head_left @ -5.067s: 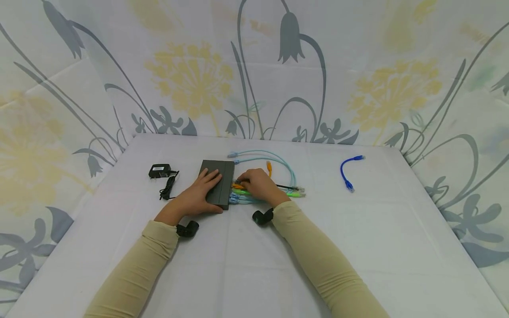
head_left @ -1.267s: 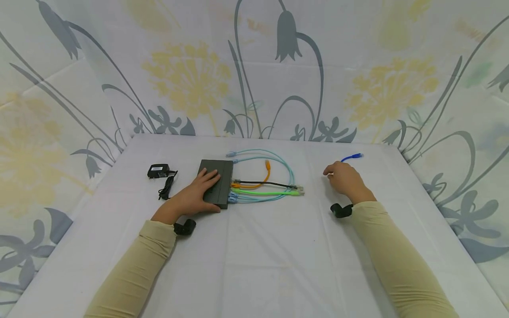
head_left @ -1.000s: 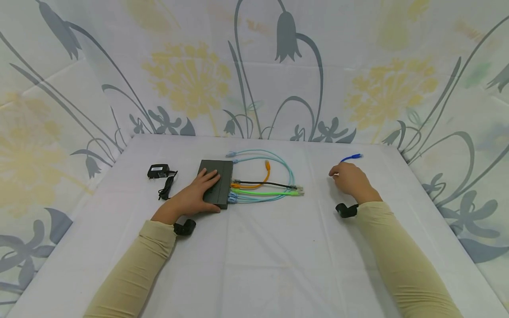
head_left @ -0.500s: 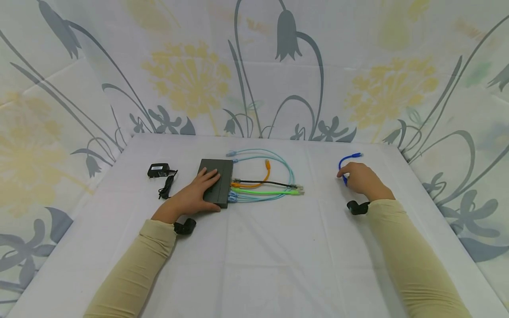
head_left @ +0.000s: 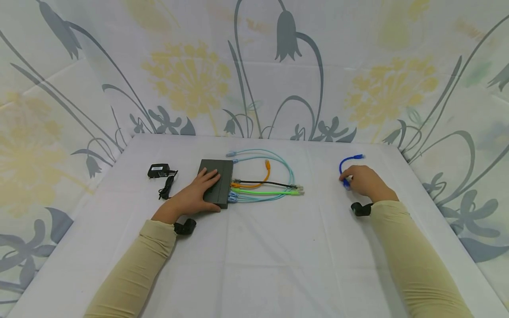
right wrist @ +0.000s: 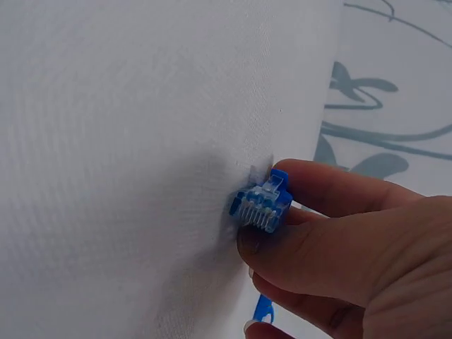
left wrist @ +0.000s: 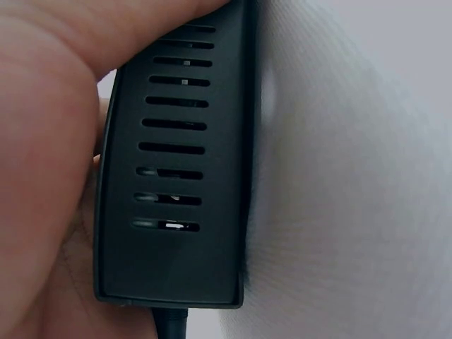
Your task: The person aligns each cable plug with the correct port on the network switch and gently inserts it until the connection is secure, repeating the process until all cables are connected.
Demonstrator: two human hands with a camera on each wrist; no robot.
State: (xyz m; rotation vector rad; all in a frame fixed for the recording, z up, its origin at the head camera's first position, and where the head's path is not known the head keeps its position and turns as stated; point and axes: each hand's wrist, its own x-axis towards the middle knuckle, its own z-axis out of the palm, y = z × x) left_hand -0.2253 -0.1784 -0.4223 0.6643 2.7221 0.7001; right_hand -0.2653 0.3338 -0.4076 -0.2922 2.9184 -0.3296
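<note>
My left hand (head_left: pixel 194 193) rests on a dark grey network switch (head_left: pixel 224 174), fingers spread across its top and thumb along the near edge. The left wrist view shows the switch's slotted side (left wrist: pixel 176 148), with a black lead leaving one end. Over on the right, my right hand (head_left: pixel 365 181) pinches the near plug (right wrist: pixel 263 203) of a short blue network cable (head_left: pixel 341 165) between thumb and forefinger. The plug's clear contact end faces the right wrist camera. The cable's other plug (head_left: pixel 358 156) lies farther back on the white cloth.
Orange (head_left: pixel 267 171), black (head_left: pixel 264 182), green (head_left: pixel 264 193) and several light blue network cables (head_left: pixel 285 162) lie against the switch's right side. A black power adapter (head_left: pixel 159 170) with a bundled lead sits to its left. A flowered cloth (head_left: pixel 254 88) rises behind the table.
From beside the switch's cables, my right hand has moved right to the blue cable, then drawn back slightly and taken its near plug. My left hand has stayed on the switch.
</note>
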